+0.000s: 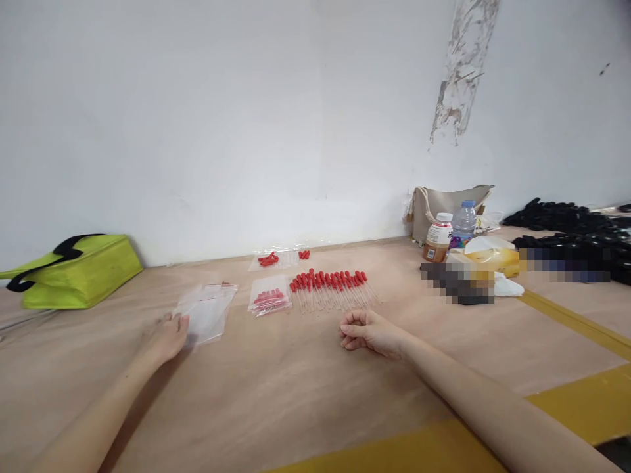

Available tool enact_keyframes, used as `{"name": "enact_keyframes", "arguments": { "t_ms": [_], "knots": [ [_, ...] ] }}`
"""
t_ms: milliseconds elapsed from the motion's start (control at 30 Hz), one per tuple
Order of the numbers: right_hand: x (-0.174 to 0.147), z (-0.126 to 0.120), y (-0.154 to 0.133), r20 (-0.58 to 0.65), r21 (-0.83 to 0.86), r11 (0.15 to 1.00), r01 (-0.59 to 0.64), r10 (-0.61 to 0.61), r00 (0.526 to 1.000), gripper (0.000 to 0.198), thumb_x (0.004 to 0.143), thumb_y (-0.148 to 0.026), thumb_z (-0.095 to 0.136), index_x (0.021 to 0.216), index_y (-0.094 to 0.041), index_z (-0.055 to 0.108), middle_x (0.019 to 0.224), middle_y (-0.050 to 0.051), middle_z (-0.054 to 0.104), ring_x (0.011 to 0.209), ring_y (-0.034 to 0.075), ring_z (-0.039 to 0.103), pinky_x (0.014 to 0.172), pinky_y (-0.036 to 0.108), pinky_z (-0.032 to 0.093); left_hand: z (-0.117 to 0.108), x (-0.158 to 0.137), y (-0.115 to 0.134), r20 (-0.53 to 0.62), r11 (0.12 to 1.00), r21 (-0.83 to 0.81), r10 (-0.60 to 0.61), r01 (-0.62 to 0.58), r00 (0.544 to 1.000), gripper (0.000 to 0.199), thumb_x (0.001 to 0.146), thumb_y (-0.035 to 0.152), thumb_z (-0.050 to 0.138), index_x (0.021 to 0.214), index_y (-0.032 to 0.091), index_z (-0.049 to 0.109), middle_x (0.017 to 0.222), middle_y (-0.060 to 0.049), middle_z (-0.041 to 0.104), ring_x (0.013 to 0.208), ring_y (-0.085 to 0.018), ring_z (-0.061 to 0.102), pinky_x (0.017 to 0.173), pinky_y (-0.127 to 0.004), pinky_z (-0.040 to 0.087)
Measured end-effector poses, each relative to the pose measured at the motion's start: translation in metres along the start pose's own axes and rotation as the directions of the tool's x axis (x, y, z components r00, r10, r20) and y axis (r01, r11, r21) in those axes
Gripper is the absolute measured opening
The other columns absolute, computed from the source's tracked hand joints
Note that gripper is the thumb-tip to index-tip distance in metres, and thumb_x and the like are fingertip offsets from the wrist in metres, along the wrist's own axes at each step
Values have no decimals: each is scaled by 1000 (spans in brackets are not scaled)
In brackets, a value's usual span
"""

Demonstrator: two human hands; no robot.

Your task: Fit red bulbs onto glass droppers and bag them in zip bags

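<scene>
My left hand rests at the left edge of a small pile of clear zip bags, fingertips touching the plastic and fingers loosely bent. My right hand is on the brown-covered table, its fingers curled in against the thumb; whether anything is between them I cannot make out. Just beyond it lies a row of droppers with red rubber bulbs and thin clear stems pointing towards me. Left of the row, filled zip bags with red bulbs showing through are stacked.
Behind lie a bag of loose red bulbs and a few more bulbs. A lime-green bag stands far left. At right are two bottles, a brown-filled one and a clear one, a tissue pack and black items.
</scene>
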State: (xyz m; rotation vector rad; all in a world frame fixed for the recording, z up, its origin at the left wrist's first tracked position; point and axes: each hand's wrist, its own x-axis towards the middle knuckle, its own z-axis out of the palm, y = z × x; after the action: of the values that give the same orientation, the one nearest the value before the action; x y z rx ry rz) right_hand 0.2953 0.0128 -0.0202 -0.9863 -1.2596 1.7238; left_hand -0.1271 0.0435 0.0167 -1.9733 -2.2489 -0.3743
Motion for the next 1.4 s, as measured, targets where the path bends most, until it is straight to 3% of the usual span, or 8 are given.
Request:
{"name": "enact_keyframes", "arguments": {
  "t_ms": [67, 133, 300, 400, 567, 700, 1067, 1400],
  "knots": [
    [0, 0, 0, 4, 1, 1000, 6, -6, 1000, 27, 60, -30, 71, 69, -14, 50, 63, -1, 58, 56, 8, 58, 58, 22, 49, -17, -7, 12, -22, 996, -17, 83, -83, 996, 54, 91, 41, 14, 117, 4, 44, 131, -15, 39, 124, -27, 29, 99, -40, 26],
    [1, 1, -1, -11, -3, 1000, 19, -19, 1000, 27, 60, -30, 70, 68, -15, 50, 61, -1, 58, 56, 8, 58, 58, 22, 48, -33, -18, 36, -50, 928, -123, 349, -353, 936, 57, 91, 45, 13, 129, 7, 33, 138, -10, 31, 127, -20, 24, 104, -37, 20],
    [5, -6, -2, -201, -221, 972, 79, -125, 972, 19, 67, -31, 61, 69, -16, 49, 52, -4, 53, 43, 7, 49, 44, 19, 40, -35, -61, 113, 218, 631, -185, 774, -754, 594, 48, 90, 46, 25, 136, 32, 20, 143, 3, 17, 131, -23, 14, 106, -45, 13],
    [7, -17, -1, -312, -490, 860, 142, -325, 893, 13, 68, -28, 57, 72, -15, 54, 57, -2, 55, 44, 7, 46, 42, 18, 35, -20, -82, 137, 320, 575, -239, 808, -783, 495, 59, 86, 53, 33, 137, 33, 10, 144, -1, 7, 130, -28, 9, 103, -52, 14],
    [27, -25, -19, -189, -845, 514, 149, -547, 815, 12, 69, -24, 52, 67, -16, 61, 61, 1, 61, 55, 10, 52, 52, 20, 37, -3, -92, 141, 276, 576, -263, 814, -774, 511, 54, 88, 50, 30, 136, 36, 8, 143, 1, 3, 131, -26, 9, 104, -51, 10],
    [70, -9, -47, -239, -917, 399, -13, -523, 818, 18, 72, -27, 49, 71, -19, 66, 76, 3, 66, 73, 15, 58, 63, 23, 39, 4, -93, 143, 255, 654, -231, 755, -720, 604, 52, 89, 50, 25, 136, 36, 7, 143, 0, 4, 131, -24, 8, 104, -51, 11],
    [163, 28, -61, -520, -776, 574, -263, -346, 781, 25, 69, -34, 55, 81, -15, 66, 93, 15, 63, 91, 29, 57, 73, 38, 42, 13, -92, 141, 185, 649, -263, 760, -714, 623, 58, 87, 51, 34, 136, 34, 9, 144, -3, 8, 130, -28, 9, 103, -53, 13],
    [113, 1, -88, -438, -576, 813, 85, -395, 808, 34, 85, -41, 32, 72, -16, 51, 75, 5, 63, 51, 9, 54, 48, 21, 43, 12, -93, 143, 104, 665, -306, 734, -681, 671, 55, 88, 45, 35, 137, 31, 14, 144, -3, 11, 130, -27, 12, 103, -52, 14]
  ]
}}
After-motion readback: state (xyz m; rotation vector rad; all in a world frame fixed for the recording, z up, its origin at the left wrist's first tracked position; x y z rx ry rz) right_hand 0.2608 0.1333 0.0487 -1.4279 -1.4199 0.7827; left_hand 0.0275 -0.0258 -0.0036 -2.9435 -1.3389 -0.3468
